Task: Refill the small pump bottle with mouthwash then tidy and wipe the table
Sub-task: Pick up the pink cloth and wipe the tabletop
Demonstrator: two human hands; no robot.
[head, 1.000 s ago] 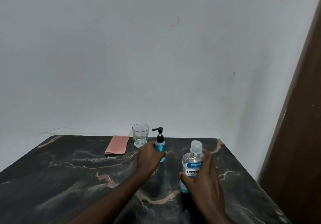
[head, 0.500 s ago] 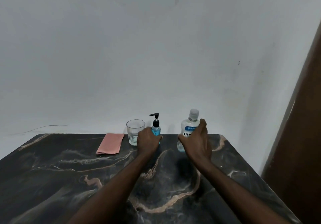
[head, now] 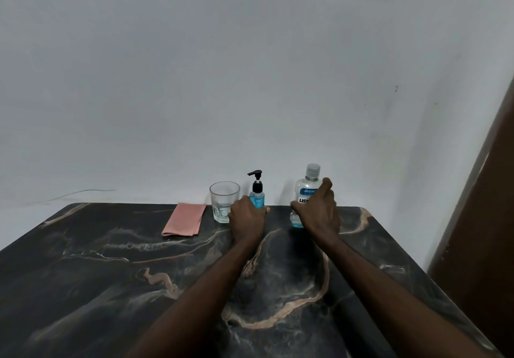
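Marble table [head: 111, 274]: L hand [head: 246, 220] grips pump bottle [head: 257, 197], R hand [head: 319, 213] mouthwash [head: 304, 191].

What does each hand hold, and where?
Left hand grips small blue pump bottle by its lower body; right hand grips clear mouthwash bottle around its labelled middle.

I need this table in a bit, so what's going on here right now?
A person is reaching across the dark marble table with both arms. Their left hand grips the small pump bottle and their right hand grips the mouthwash bottle. Both bottles are upright near the wall, with the pump head and cap on. A glass and a folded pink cloth sit to the left, untouched.
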